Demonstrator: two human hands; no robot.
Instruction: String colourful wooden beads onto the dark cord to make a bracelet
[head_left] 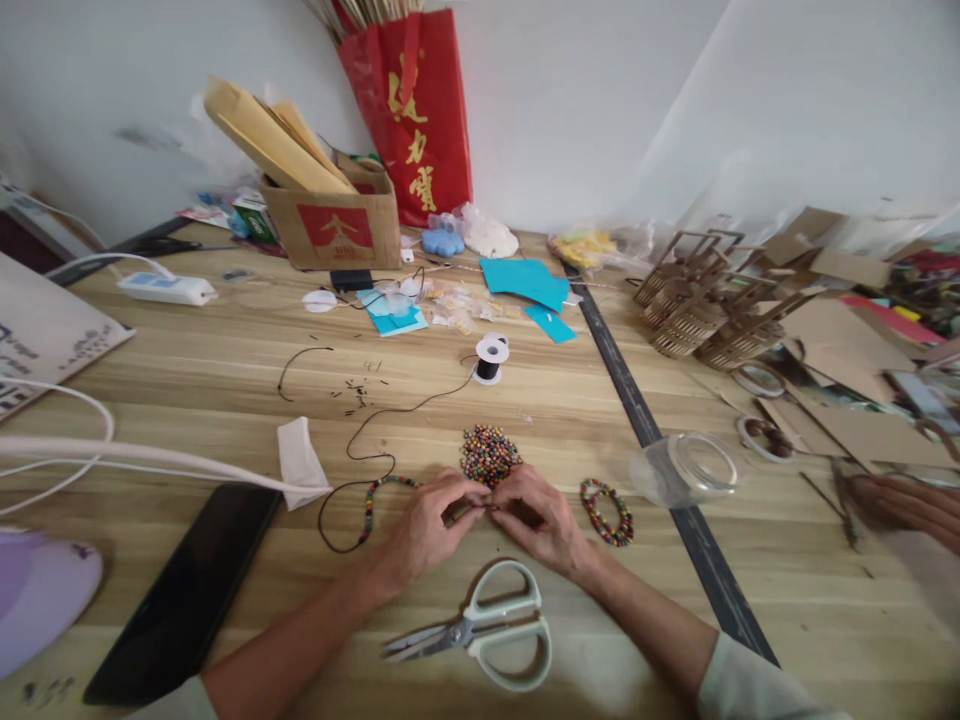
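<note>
My left hand [439,520] and my right hand [541,515] meet in front of a pile of multicoloured beads [487,452]. Both are pinched closed, fingertips nearly touching; what lies between them is too small to make out. A partly beaded strand [369,508] curves out beside my left hand, with black cord running back to a white spool of black cord [488,362]. To the right of my right hand lies a coiled beaded string [607,513]. Scissors with pale green handles [480,628] rest just below my hands.
A black phone [187,590] and white tissue [300,460] lie left, under or near white cables. A clear jar [686,470] lies at right, beyond a dark strip. Another person's hand [911,505] is at the right edge. Behind are a cardboard box [337,225], blue sheets [525,280] and small baskets [686,310].
</note>
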